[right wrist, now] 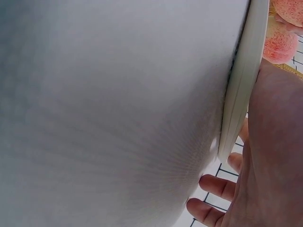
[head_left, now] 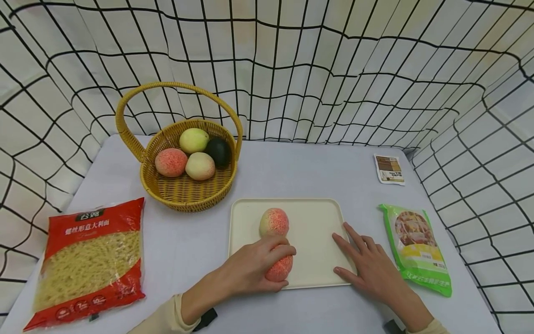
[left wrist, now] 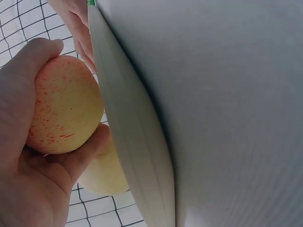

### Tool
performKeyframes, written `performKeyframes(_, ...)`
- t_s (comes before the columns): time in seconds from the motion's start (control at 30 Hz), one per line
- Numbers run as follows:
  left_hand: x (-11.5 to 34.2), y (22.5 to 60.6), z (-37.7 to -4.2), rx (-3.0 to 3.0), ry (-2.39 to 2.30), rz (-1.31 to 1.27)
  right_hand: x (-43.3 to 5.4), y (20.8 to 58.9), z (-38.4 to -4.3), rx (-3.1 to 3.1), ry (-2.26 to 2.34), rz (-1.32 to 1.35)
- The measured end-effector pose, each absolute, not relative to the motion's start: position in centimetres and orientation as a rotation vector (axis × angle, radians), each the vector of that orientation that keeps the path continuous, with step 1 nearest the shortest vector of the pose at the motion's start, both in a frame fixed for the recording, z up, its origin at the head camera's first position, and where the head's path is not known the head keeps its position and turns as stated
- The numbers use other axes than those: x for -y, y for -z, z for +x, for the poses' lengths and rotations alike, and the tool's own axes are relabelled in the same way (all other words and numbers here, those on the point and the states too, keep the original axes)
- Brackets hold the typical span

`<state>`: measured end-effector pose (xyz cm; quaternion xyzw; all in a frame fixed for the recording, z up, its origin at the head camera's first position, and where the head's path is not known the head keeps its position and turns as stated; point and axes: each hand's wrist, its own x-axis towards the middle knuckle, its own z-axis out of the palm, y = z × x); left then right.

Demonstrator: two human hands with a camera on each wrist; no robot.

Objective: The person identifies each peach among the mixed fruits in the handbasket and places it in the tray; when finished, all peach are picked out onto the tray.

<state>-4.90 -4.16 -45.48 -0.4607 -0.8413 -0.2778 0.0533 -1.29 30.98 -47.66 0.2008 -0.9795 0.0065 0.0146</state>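
Observation:
In the head view my left hand (head_left: 260, 264) grips a speckled red-and-yellow peach (head_left: 280, 268) at the front of a cream tray (head_left: 317, 246). The left wrist view shows thumb and fingers curled round this peach (left wrist: 66, 106). A second peach (head_left: 274, 222) lies on the tray just beyond it, close to my fingers. My right hand (head_left: 369, 264), fingers spread and fairly straight, rests at the tray's right edge. Seen from the right wrist, that hand (right wrist: 279, 156) lies along the tray's rim (right wrist: 244, 80) and holds nothing.
A yellow wicker basket (head_left: 187, 204) with several fruits stands back left. A red pasta bag (head_left: 89, 264) lies at the left, a green food packet (head_left: 417, 248) at the right. Behind it is a small sachet (head_left: 389, 169). Black netting (head_left: 273, 67) over white cloth surrounds the table.

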Motion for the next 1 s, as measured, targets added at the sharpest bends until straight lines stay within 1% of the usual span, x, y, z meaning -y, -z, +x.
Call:
performKeyframes(0.53, 4.03, 45.66, -4.79, 2.753, 0.778, -1.431, -31.10, 47.79, -1.30, 3.035, -0.007, 0.629)
performKeyframes(1.0, 3.78, 45.32, -4.73, 2.765, 0.653, -1.422, -31.05, 47.67, -1.25, 3.041, 0.000, 0.627)
